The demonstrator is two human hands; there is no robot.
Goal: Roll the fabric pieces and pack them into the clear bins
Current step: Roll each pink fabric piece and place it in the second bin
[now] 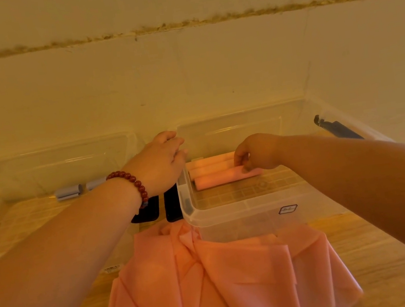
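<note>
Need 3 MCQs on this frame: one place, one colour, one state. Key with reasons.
1. Grey rolls lie: A on a shelf B in the left bin C on the floor.
2. Loose fabric is: A grey B white C pink.
3. Right hand: A pinches a pink roll B hangs idle C lifts a lid.
B: they show through its clear wall. C: the front heap is pink. A: it grips the nearest roll in the right bin.
</note>
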